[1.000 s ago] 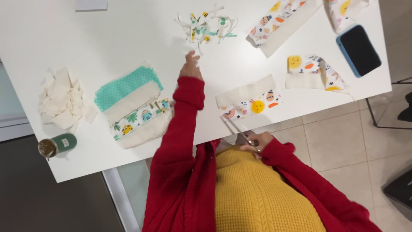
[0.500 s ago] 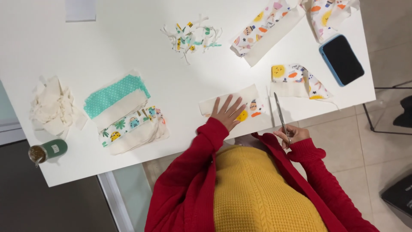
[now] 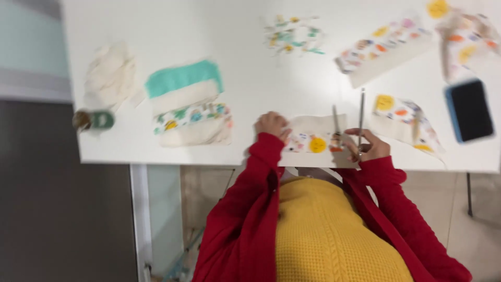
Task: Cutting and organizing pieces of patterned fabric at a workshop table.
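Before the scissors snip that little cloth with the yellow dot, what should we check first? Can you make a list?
1. Left hand holds the cloth piece flat: ok.
2. Right hand grips the scissors: ok.
3. Blades open around the cloth's right end: ok.
4. Left fingers away from the blades: ok, they rest at the opposite end.
5. Cloth fully on the table: ok, though near its front edge.
6. Exact cutting line: cannot tell, the picture is blurred.
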